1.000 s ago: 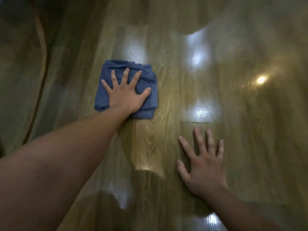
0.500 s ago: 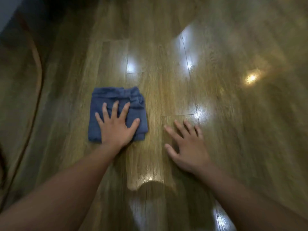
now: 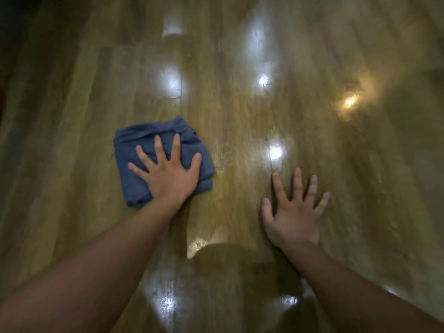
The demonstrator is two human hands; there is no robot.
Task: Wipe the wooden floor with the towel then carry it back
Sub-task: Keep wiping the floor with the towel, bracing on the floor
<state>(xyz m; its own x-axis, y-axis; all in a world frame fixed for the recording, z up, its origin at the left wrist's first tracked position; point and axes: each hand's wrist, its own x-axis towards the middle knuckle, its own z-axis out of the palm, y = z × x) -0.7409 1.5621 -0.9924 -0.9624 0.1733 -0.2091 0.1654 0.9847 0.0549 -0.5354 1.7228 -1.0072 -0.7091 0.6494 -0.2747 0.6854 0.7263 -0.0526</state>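
Head view, left to right: folded blue towel [image 3: 131, 155] flat on wooden floor [image 3: 240, 121], pinned beneath left hand [image 3: 168, 175], fingers [image 3: 176, 146] spread straight, pressing rather than gripping. Roughly square, long axis hard to judge through blur. Right hand [image 3: 293, 212] well apart, splayed on bare floor, holding nothing.

1. The left hand [image 3: 168, 175] was bare, all five fingers uncovered.
2. The right hand [image 3: 294, 218] was bare likewise.
3. The left forearm [image 3: 96, 272] and the right forearm [image 3: 355, 292] showed uncovered skin down to the picture's lower edge.
4. Blur hid finer detail.
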